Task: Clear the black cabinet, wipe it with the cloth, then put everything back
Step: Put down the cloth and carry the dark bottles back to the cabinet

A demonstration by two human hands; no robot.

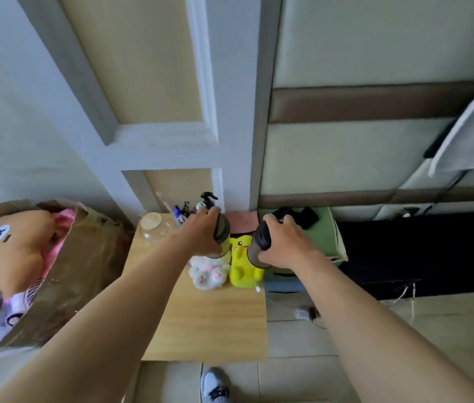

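Holding 1 bottle in each hand, the person stands over the wooden worktop (215, 315), with the black cabinet (422, 251) low at the right, well apart from both hands.

1. Step in hand: judged as a transfer between cabinet and worktop. The visible cabinet top appears bare, so this is either the end of clearing or the start of putting back; the view does not settle which.
2. Left hand (200, 235): fingers curled round the dark upper part of a yellow-green bottle (223, 238), held above a white plush toy (208, 274).
3. Right hand (286, 242): fingers wrapped round a dark bottle (259, 248), tilted, just beside a yellow plush toy (241, 269).
4. A pink cloth (241, 222) lies behind the 2 bottles, against the wall.
5. Next move: if clearing, set both bottles upright on a bare part of the worktop, clear of the toys, then free 1 hand for the cloth.
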